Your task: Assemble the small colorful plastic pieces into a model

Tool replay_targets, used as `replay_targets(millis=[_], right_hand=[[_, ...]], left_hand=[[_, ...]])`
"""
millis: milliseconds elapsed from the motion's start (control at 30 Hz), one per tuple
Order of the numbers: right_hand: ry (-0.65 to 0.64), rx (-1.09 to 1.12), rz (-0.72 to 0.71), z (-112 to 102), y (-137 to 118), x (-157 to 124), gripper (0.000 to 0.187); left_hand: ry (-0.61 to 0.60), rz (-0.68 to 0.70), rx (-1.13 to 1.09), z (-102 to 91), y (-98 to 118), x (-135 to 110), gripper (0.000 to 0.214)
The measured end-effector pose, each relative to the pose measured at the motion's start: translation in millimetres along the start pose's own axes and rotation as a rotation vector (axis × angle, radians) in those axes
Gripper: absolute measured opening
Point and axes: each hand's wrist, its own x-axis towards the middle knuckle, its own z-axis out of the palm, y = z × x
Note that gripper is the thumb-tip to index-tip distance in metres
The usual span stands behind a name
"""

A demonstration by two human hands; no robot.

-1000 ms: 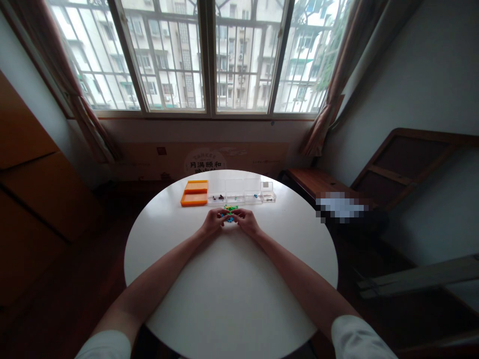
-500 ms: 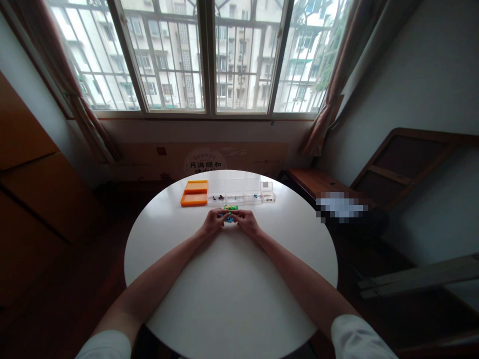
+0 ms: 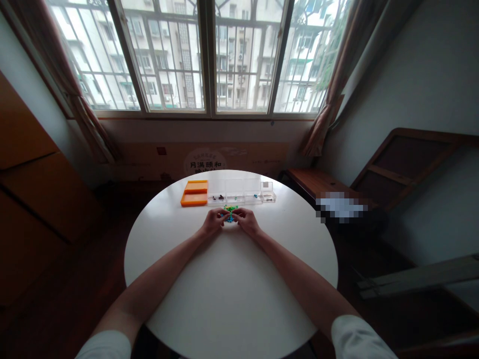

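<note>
My left hand (image 3: 216, 220) and my right hand (image 3: 245, 219) meet almost fingertip to fingertip over the far half of the white round table (image 3: 228, 294). Thumb and forefinger are pinched together on each. Whatever sits between the fingertips is too small to name; a bit of green shows there. Just beyond the fingers lies a cluster of small green and yellow pieces (image 3: 231, 207). Small blue pieces (image 3: 228, 218) show between the hands, partly hidden by the fingers.
Behind the pieces stand an orange tray (image 3: 194, 203) and a clear compartment box (image 3: 235, 185), its lids raised, with a few small dark and coloured bits inside. A wooden bench (image 3: 310, 180) stands beyond the table's right edge, below the window (image 3: 209, 65).
The fingers of both hands have shifted slightly, with the right fingertips a little more bent. More of the green and yellow cluster shows between them. The arms stay in place.
</note>
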Motion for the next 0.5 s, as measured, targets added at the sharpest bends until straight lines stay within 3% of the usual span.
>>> replay_targets(millis=[500], right_hand=[[-0.002,0.001,-0.004,0.0,1.6,0.8,0.026]], left_hand=[[-0.024,0.002,0.01,-0.7,1.5,-0.7,0.035]])
